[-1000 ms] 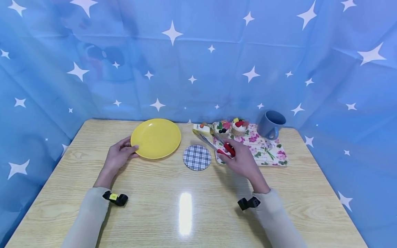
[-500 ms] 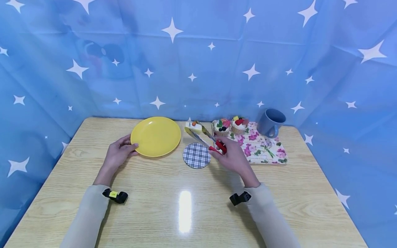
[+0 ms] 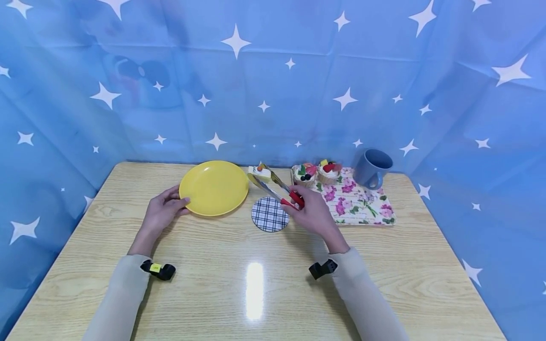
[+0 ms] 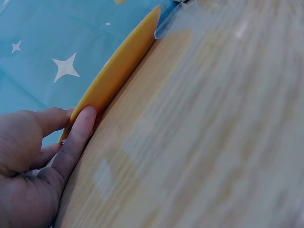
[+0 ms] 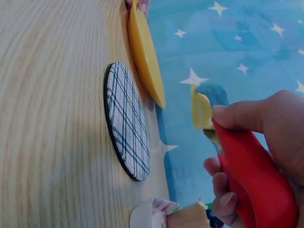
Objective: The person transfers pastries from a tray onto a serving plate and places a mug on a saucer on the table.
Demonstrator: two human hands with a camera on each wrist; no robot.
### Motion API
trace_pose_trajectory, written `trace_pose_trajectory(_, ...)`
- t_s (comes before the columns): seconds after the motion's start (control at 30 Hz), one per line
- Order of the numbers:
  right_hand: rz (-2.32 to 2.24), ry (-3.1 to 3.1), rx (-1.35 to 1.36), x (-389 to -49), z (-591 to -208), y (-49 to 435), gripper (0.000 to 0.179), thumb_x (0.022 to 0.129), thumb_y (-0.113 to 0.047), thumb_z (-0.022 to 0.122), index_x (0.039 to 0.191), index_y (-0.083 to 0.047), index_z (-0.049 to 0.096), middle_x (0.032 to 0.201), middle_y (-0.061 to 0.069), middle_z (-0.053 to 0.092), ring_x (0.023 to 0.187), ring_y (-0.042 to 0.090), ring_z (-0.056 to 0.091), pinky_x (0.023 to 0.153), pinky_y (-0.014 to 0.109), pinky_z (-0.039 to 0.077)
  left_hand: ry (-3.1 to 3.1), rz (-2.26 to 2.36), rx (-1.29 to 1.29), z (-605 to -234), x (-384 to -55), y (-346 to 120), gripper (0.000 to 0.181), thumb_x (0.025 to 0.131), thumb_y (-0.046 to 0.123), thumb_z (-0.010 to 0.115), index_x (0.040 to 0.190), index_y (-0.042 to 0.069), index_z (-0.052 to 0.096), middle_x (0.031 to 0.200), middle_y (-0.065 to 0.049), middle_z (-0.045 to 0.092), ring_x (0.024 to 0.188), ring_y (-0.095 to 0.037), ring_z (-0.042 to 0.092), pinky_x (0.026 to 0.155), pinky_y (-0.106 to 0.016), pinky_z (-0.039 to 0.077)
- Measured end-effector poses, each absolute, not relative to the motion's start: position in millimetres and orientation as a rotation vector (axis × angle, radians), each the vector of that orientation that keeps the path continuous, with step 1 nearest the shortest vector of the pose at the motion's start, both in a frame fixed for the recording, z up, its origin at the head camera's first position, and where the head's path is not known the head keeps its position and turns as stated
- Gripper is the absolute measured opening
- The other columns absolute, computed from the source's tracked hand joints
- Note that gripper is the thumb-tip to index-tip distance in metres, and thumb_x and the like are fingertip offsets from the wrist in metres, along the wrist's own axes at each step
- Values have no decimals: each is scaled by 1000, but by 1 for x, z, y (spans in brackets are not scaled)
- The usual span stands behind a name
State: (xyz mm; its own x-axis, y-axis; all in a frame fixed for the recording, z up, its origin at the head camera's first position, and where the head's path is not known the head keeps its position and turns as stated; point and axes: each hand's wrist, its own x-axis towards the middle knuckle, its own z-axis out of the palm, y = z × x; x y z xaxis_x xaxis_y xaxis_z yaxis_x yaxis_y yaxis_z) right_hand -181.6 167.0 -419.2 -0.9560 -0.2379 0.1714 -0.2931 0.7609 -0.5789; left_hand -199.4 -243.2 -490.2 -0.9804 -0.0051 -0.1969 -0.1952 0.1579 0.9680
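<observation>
My left hand (image 3: 163, 208) pinches the near-left rim of a yellow plate (image 3: 214, 188), thumb on top. The left wrist view shows the plate (image 4: 116, 71) edge-on, close above the wooden table. My right hand (image 3: 313, 208) grips the red handles of metal tongs (image 5: 251, 175). Between the tongs' tips is a small cake slice (image 3: 258, 174), pale yellow and white with an orange topping, just right of the plate's edge. In the right wrist view the slice (image 5: 202, 111) appears above table level. Below the tongs lies a round plaid coaster (image 3: 270, 214).
Right of the coaster sits a floral tray (image 3: 367, 215). Two fruit-topped cupcakes, one with blackberries (image 3: 305, 175) and one with a strawberry (image 3: 329, 173), stand on its left part. A blue mug (image 3: 372, 169) occupies its back right corner. Blue star-patterned cloth (image 3: 273, 85) surrounds the table.
My right hand has moved left with the tongs and the cake slice, away from the tray toward the plate. The left hand and plate stay where they were.
</observation>
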Motion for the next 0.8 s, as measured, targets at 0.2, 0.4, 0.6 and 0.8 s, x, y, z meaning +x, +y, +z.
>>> trace_pose_trajectory(0.2, 966, -2879, 417, -185, -419, 161, 54, 90, -33, 80, 136, -9, 64, 116, 16, 67, 84, 25, 59, 59, 27, 50, 2272, 1932, -201, -491, -201, -242, 74, 102, 26, 67, 163, 15, 28, 122, -6, 52, 90, -1, 71, 88, -24, 66)
trace_pose_trajectory(0.4, 982, -2879, 449, -188, -418, 154, 54, 90, -31, 80, 136, -8, 64, 110, 12, 68, 85, 24, 59, 63, 28, 55, 2265, 1921, -222, -491, -202, -243, 71, 103, 20, 64, 163, 14, 27, 122, -8, 51, 89, 0, 71, 88, -24, 66)
trace_pose_trajectory(0.6, 968, -2891, 454, -190, -416, 147, 55, 91, -33, 79, 137, -8, 63, 109, 13, 67, 86, 24, 59, 61, 28, 55, 2267, 1927, -209, -491, -201, -243, 72, 103, 22, 65, 163, 15, 27, 121, -7, 52, 89, 0, 71, 88, -23, 66)
trace_pose_trajectory(0.8, 962, -2880, 485, -193, -416, 142, 54, 92, -32, 78, 138, -8, 62, 109, 13, 69, 85, 23, 59, 61, 26, 54, 2294, 1923, -201, -491, -200, -243, 74, 102, 27, 67, 163, 15, 28, 121, -7, 52, 90, -1, 71, 88, -23, 66)
